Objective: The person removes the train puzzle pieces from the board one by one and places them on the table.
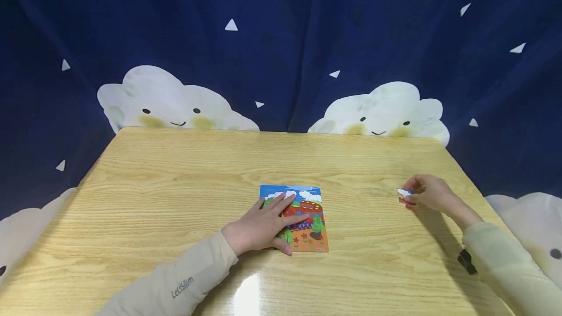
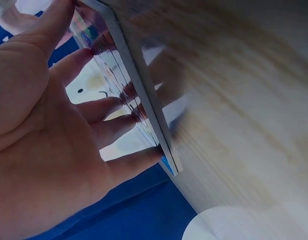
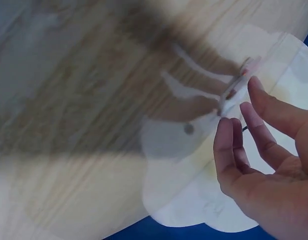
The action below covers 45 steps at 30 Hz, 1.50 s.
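Observation:
A rectangular picture puzzle [image 1: 313, 243] lies on the table, printed with blue sky, white clouds, a red building and orange ground. My left hand [image 1: 268, 223] rests on its left part with straight, spread fingers, covering some of the picture. In the left wrist view the fingertips touch the top of the board [image 2: 139, 75], seen nearly edge-on. Well to the right, my right hand [image 1: 432, 194] pinches a small puzzle piece [image 1: 404, 192] with white, blue and red on it. The right wrist view shows this piece [image 3: 233, 90] edge-on by the thumb and fingertips.
The light wood table [image 1: 197, 169] extends around the puzzle on all sides. Behind it hangs a dark blue curtain [image 1: 281, 52] with white clouds and triangles. A small black object [image 1: 466, 261] shows beside the right sleeve.

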### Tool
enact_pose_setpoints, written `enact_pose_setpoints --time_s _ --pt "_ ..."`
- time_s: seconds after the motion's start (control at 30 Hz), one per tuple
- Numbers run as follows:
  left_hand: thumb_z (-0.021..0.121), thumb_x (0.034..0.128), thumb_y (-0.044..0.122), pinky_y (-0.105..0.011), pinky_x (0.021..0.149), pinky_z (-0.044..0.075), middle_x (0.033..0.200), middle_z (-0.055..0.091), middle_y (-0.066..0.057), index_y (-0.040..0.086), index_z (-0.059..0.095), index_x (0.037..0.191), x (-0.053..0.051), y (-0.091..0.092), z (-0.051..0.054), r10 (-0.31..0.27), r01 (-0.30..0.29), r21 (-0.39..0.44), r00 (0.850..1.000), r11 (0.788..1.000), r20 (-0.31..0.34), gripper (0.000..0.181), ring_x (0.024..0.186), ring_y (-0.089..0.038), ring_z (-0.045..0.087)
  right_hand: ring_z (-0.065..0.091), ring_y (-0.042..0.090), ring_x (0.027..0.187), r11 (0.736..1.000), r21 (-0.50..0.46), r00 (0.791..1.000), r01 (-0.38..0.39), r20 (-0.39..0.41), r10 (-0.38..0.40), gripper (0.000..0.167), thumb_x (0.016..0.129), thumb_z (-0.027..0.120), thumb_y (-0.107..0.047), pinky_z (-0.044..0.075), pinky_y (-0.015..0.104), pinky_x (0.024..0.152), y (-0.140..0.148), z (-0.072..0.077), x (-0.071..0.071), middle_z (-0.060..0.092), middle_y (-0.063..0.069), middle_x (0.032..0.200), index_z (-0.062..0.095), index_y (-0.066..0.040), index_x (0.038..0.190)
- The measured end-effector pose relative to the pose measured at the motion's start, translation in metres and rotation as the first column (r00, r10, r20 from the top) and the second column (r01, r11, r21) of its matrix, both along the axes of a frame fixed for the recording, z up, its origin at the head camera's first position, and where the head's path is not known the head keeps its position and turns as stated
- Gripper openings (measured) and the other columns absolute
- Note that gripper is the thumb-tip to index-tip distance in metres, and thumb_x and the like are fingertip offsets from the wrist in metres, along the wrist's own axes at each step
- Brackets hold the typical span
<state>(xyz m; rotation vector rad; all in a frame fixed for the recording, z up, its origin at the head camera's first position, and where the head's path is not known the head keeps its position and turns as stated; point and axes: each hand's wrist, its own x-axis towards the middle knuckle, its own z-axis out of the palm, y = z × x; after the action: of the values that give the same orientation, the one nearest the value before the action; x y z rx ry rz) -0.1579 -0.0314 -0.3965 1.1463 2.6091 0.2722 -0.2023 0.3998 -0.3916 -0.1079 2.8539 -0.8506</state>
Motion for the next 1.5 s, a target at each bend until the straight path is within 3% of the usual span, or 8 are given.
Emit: enact_pose_setpoints --time_s 0.2,0.33,0.5,0.63,0.83,0.97,1.23,1.5 --pt "0.064 0.0829 0.056 -0.062 0.111 0.022 0.162 0.016 -0.012 0.033 0.036 0.153 0.0 -0.001 -0.002 -0.002 0.002 0.013 1.0 1.0 -0.015 0.079 0.148 -0.032 0.014 0.064 0.024 0.076 0.997 -0.039 0.994 -0.063 -0.096 0.059 0.019 0.085 0.074 0.0 0.051 0.029 0.055 -0.042 0.005 -0.001 0.064 0.014 0.089 0.064 0.007 0.1" --pt "0.063 0.0828 0.057 -0.062 0.111 0.021 0.162 0.015 -0.013 0.033 0.036 0.153 0.0 -0.002 -0.004 0.001 0.0 0.024 1.0 1.0 -0.01 0.079 0.148 -0.034 0.012 0.063 0.021 0.082 0.977 -0.183 0.993 -0.113 -0.066 0.103 0.022 0.087 0.072 0.0 0.052 0.025 0.063 -0.091 0.003 -0.004 0.068 0.015 0.093 0.065 0.008 0.106" --pt "0.063 0.084 0.057 -0.06 0.112 0.021 0.162 0.014 -0.017 0.031 0.037 0.153 0.001 -0.003 -0.004 0.005 -0.005 0.039 1.0 0.999 0.001 0.078 0.148 -0.034 0.011 0.067 0.029 0.092 0.884 -0.459 0.989 -0.091 0.061 0.134 0.032 0.09 0.065 0.005 0.056 0.029 0.08 -0.154 0.001 -0.004 0.066 0.025 0.106 0.058 0.015 0.119" --pt "0.064 0.0847 0.055 -0.057 0.113 0.021 0.16 0.014 -0.023 0.027 0.04 0.152 0.002 -0.004 -0.003 0.002 -0.002 0.058 1.0 0.998 -0.004 0.077 0.148 -0.036 0.011 0.067 0.031 0.098 0.824 -0.563 0.982 -0.066 0.112 0.155 0.036 0.091 0.061 0.008 0.054 0.03 0.084 -0.19 0.001 -0.004 0.064 0.029 0.114 0.055 0.017 0.124" --pt "0.067 0.0859 0.051 -0.053 0.114 0.023 0.157 0.014 -0.031 0.022 0.042 0.151 0.002 -0.004 -0.004 -0.005 0.006 0.088 1.0 0.996 -0.01 0.075 0.146 -0.042 0.012 0.068 0.028 0.099 0.822 -0.57 0.982 -0.017 0.144 0.121 0.035 0.09 0.061 0.009 0.055 0.028 0.083 -0.21 -0.002 -0.004 0.064 0.028 0.114 0.055 0.017 0.124" --pt "0.068 0.0851 0.051 -0.051 0.113 0.026 0.155 0.015 -0.035 0.023 0.045 0.149 0.006 -0.004 -0.003 0.031 -0.029 0.085 0.999 0.996 -0.017 0.074 0.144 -0.046 0.014 0.067 0.03 0.101 0.817 -0.577 0.979 0.005 0.168 0.112 0.037 0.09 0.063 0.007 0.054 0.033 0.087 -0.21 -0.003 -0.004 0.065 0.027 0.115 0.055 0.016 0.125" --pt "0.069 0.0833 0.052 -0.05 0.114 0.026 0.152 0.016 -0.04 0.023 0.046 0.149 0.012 -0.004 -0.002 0.108 -0.105 0.075 0.993 0.992 -0.039 0.075 0.142 -0.051 0.016 0.067 0.025 0.099 0.789 -0.614 0.979 0.022 0.173 0.108 0.037 0.088 0.064 0.008 0.055 0.03 0.084 -0.213 -0.006 -0.006 0.065 0.028 0.114 0.057 0.017 0.123" --pt "0.064 0.0861 0.055 -0.048 0.115 0.023 0.155 0.013 -0.035 0.028 0.04 0.151 0.012 -0.003 -0.002 0.124 -0.124 0.009 0.992 0.992 -0.018 0.075 0.144 -0.047 0.012 0.063 0.033 0.108 0.805 -0.593 0.983 -0.017 0.138 0.123 0.045 0.085 0.068 0.007 0.054 0.028 0.083 -0.216 -0.01 -0.006 0.065 0.026 0.117 0.056 0.013 0.128"
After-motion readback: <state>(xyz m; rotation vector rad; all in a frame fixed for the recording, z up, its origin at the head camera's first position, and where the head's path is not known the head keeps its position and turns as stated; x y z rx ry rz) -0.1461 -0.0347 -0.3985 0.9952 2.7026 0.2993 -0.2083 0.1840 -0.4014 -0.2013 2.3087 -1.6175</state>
